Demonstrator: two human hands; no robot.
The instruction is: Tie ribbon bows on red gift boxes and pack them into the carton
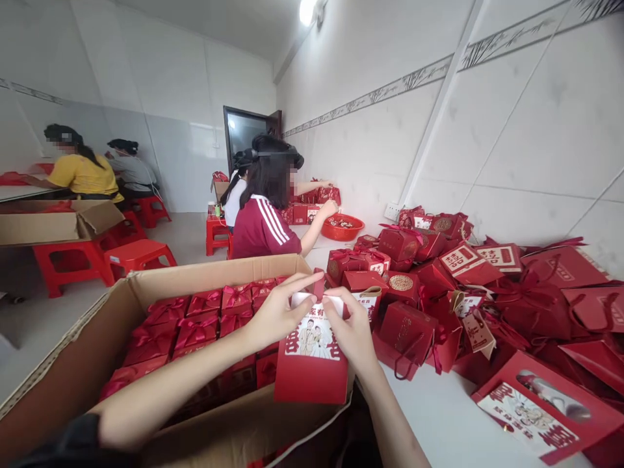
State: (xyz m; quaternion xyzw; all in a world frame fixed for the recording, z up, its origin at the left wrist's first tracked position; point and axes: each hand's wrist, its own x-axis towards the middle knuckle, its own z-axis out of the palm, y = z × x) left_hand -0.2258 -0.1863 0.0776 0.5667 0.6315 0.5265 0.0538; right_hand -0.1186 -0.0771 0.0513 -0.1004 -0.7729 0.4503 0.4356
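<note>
A red gift box (309, 377), with a white printed panel of a couple in wedding clothes, is held upright between my two hands. My left hand (285, 305) pinches its top edge from the left, thumb on the front and index finger stretched toward a short red ribbon (318, 283). From the right, my right hand (351, 323) closes on the same top edge, its thumb beside the ribbon's base. What the fingers behind the box do is hidden. The box hangs over the near right side of a large cardboard carton (214, 273).
Rows of red boxes with bows (195, 331) fill the carton. On the white table (414, 416) at right, red gift boxes (407, 335) lie piled. Beyond, a co-worker in a maroon shirt (258, 227) reaches over a red basket (342, 227). Red stools (140, 252) stand at left.
</note>
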